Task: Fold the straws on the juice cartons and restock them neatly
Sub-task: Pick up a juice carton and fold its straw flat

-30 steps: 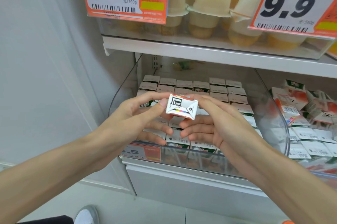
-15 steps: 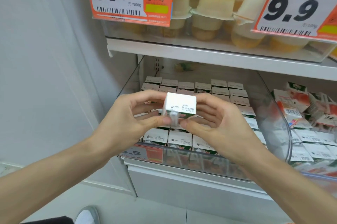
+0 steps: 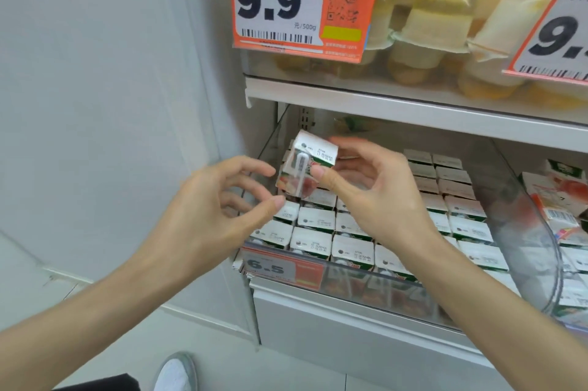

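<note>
Nearest: left hand (image 3: 219, 199), empty, fingers loosely curled, thumb and forefinger spread toward the work. Thumb tip just beside the lower left corner of the held carton (image 3: 318, 151); contact not determinable.

Next: right hand (image 3: 375, 196), grasping the carton, thumb pressed on the front face, remaining fingers wrapped behind.

Carton position: lifted above the left rear part of the clear bin (image 3: 537, 241), directly between the two hands, right of the left hand and just beside its fingertips. Long axis near upright, slightly tilted, printed top face turned up toward the camera.

Straw (image 3: 298, 169): wrapped, lying flat against the face turned toward the left hand, long axis parallel to the long axis of the carton, running from just below the top edge toward the base. Fold condition not readable through the wrapper.

Judgement for the coming move: treat the left hand as the working hand, nearer to the straw; approach from the left across the short axis of the straw while retaining the right-hand grasp as support.

Beyond: stocked cartons (image 3: 351, 247) in upright rows inside the bin, tops up, price label (image 3: 280, 267) on the front edge. Return slot hidden behind the hands.

Farthest: upper shelf (image 3: 413, 104) bearing jelly cups (image 3: 436, 24) and a price card (image 3: 273, 2).
</note>
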`<state>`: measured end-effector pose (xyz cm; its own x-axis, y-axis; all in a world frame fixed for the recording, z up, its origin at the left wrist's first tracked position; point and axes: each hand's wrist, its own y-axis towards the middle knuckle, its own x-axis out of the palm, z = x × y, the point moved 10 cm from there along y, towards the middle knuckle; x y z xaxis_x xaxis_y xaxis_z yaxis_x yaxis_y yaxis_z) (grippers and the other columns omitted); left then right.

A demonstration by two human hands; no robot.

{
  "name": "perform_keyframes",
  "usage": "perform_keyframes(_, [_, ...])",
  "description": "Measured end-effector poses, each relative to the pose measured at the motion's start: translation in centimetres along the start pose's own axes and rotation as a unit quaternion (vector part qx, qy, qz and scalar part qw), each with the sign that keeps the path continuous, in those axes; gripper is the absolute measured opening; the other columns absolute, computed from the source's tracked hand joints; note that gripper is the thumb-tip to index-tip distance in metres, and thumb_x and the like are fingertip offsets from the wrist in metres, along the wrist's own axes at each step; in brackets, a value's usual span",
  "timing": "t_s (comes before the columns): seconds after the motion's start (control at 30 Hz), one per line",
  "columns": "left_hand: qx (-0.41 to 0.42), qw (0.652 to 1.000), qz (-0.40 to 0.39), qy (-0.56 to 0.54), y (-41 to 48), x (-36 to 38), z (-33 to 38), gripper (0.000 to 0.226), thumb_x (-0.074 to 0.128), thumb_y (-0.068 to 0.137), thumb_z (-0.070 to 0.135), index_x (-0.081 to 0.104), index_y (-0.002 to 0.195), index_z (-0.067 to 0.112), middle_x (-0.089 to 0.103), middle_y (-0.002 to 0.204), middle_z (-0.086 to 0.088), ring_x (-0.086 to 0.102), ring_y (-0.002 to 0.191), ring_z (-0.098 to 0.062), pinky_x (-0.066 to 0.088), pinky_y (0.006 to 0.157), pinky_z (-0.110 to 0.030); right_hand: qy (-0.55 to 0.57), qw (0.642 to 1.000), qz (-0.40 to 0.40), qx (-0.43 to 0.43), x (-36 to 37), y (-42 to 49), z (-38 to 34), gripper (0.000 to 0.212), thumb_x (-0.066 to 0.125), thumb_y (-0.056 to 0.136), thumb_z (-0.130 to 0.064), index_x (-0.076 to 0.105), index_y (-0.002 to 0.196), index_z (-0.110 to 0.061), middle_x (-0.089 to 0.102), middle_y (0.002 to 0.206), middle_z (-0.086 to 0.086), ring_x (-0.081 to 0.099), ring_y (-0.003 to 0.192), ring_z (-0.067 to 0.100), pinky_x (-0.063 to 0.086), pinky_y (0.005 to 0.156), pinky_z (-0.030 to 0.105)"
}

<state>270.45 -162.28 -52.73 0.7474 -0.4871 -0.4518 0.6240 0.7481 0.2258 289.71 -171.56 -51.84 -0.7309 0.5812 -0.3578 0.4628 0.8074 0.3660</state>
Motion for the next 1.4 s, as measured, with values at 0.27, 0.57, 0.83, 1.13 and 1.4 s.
perform_keyframes(0.27, [-0.017,0.995,-0.046,0.089,-1.1,-0.7,-2.0,0.048,0.082,0.086,0.049,0.058,0.127,0.055,0.076,0.069,0.012,0.061,0.044,-0.002,0.043,0.052,-0.009,-0.111,0.993,-0.040,-0.028,3.8,1.5,1.0,0.033,0.081,0.094,-0.033,0.064,0.121,-0.038,0.070,0.105,-0.021,0.067,0.098,-0.002,0.055,0.086,0.015])
perform_keyframes(0.57, [-0.017,0.988,-0.074,0.134,-1.7,-0.4,-2.9,0.064,0.076,0.091,0.047,0.040,0.141,0.066,0.075,0.070,0.019,0.065,0.050,-0.002,0.058,0.070,-0.032,-0.246,0.959,-0.135,-0.040,5.9,1.1,3.2,0.014,0.069,0.103,-0.033,0.070,0.116,-0.028,0.062,0.122,-0.013,0.055,0.121,0.010,0.043,0.095,0.025])
perform_keyframes(0.83, [0.007,0.994,-0.045,0.098,-1.2,-0.6,-1.8,0.055,0.076,0.092,0.041,0.049,0.136,0.061,0.075,0.070,0.013,0.066,0.046,-0.010,0.055,0.061,-0.019,-0.307,0.938,-0.163,-0.004,2.7,1.9,4.1,0.034,0.079,0.091,-0.047,0.074,0.121,-0.032,0.064,0.122,-0.012,0.059,0.113,0.006,0.046,0.094,0.023])
perform_keyframes(1.13, [0.025,0.997,-0.048,0.053,-0.4,0.8,-1.5,0.044,0.077,0.093,0.037,0.060,0.129,0.054,0.074,0.071,0.006,0.064,0.049,-0.021,0.064,0.059,-0.041,-0.367,0.906,-0.213,-0.003,2.0,2.2,4.3,0.040,0.078,0.090,-0.051,0.074,0.121,-0.026,0.063,0.122,-0.009,0.058,0.115,0.014,0.049,0.096,0.032])
perform_keyframes(1.4, [0.031,0.999,-0.033,0.027,-0.2,1.3,-1.1,0.037,0.077,0.094,0.028,0.065,0.123,0.047,0.074,0.074,0.006,0.066,0.044,-0.018,0.050,0.050,-0.018,-0.397,0.880,-0.259,-0.032,2.9,2.0,4.8,0.037,0.063,0.101,-0.053,0.063,0.125,-0.024,0.047,0.126,-0.006,0.040,0.122,0.016,0.037,0.102,0.034])
